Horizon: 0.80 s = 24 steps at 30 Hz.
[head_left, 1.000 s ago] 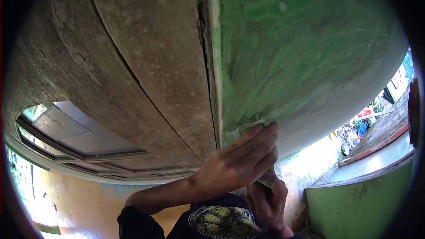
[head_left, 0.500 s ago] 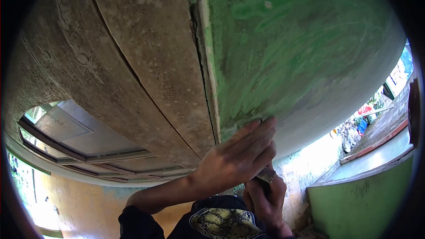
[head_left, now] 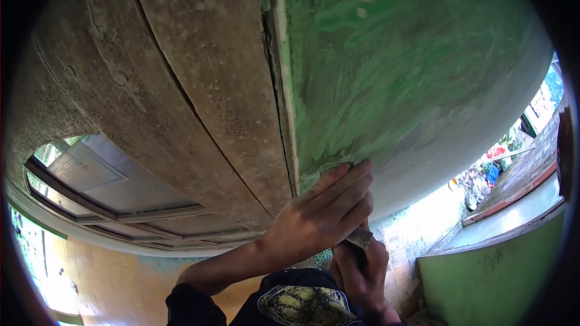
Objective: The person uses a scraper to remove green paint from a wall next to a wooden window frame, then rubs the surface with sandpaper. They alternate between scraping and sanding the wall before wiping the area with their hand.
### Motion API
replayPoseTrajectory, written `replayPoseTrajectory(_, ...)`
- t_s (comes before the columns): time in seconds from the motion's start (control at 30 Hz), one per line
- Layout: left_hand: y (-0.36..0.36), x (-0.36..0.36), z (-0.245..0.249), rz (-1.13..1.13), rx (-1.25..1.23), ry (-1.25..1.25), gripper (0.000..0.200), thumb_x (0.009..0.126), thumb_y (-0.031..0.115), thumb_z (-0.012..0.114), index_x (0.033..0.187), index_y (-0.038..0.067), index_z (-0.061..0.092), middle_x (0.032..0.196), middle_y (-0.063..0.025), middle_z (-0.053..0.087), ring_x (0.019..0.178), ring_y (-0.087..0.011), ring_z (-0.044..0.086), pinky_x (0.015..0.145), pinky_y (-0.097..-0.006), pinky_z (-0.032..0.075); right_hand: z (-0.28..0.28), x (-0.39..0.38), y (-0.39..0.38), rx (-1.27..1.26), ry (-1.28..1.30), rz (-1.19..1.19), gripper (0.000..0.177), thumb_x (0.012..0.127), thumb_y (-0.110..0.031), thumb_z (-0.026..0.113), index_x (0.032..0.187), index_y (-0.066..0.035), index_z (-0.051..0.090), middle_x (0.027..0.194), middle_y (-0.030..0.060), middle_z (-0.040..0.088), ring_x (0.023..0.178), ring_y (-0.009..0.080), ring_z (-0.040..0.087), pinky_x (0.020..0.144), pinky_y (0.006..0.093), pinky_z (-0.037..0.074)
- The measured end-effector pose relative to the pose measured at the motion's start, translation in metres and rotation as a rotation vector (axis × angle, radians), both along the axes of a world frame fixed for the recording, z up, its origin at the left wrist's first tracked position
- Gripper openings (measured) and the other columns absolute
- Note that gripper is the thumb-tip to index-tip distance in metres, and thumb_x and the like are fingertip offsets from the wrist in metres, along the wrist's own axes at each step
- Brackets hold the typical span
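My left hand (head_left: 323, 214) is pressed against the green-painted wall (head_left: 386, 72), close to the corner with the brown boards. Its fingers lie together over a thin grey flat piece (head_left: 345, 165), whose edge shows at the fingertips; I cannot tell its exact kind. Below it, my right hand (head_left: 365, 271) is closed around a scraper (head_left: 360, 238) with a flat, worn metal blade. That blade overlaps the heel of the left hand in this view. Pale and dark smears mark the wall round the left fingertips.
Brown weathered boards (head_left: 199, 78) fill the left side, with a dark gap along the corner. Lower left is a framed glass window (head_left: 115, 175). At right stand a low green wall (head_left: 489, 278) and a ledge with red edging (head_left: 513, 196). A yellowish wall (head_left: 121, 278) lies behind.
My left hand has slid slightly left and down along the wall, with its fingertips still against it. The right hand and scraper have shifted slightly left as well.
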<state>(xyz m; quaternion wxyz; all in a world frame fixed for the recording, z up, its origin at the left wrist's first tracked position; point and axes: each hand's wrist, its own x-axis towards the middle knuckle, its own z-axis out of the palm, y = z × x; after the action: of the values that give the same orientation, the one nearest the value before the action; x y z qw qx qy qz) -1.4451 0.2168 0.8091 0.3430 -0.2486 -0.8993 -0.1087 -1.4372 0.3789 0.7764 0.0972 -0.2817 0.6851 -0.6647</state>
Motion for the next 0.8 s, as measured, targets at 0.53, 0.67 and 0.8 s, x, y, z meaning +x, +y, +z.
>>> replayPoseTrajectory(0.53,-0.002,-0.004,0.002,0.010,-0.076,0.028,0.019,0.083,0.017,0.067,0.099,0.006,0.062,0.128,-0.0110,0.062,0.130,-0.0274,0.055,0.107,-0.0449,0.046,0.014,0.005,-0.001,0.009,-0.123,-0.034,0.018,0.086,0.008,0.055,0.103,0.011,0.059,0.103,0.0289,0.066,0.067,0.0207,0.068,0.054,0.0313,0.048)
replayPoseTrajectory(0.67,0.000,0.003,0.002,-0.007,-0.012,-0.019,0.018,0.083,0.017,0.067,0.098,0.007,0.063,0.129,-0.0104,0.062,0.129,-0.0259,0.055,0.107,-0.0433,0.046,-0.001,0.009,0.000,0.074,0.072,-0.060,0.019,0.084,0.010,0.055,0.102,0.013,0.058,0.107,0.0304,0.065,0.066,0.0233,0.068,0.055,0.0329,0.049)
replayPoseTrajectory(0.8,-0.002,-0.002,0.009,-0.004,-0.039,0.011,0.015,0.084,0.016,0.067,0.096,0.007,0.063,0.128,-0.0091,0.063,0.129,-0.0243,0.055,0.107,-0.0426,0.046,0.005,0.003,0.001,0.027,-0.029,-0.001,0.018,0.083,0.011,0.055,0.100,0.013,0.057,0.106,0.0310,0.065,0.066,0.0242,0.068,0.054,0.0332,0.049)
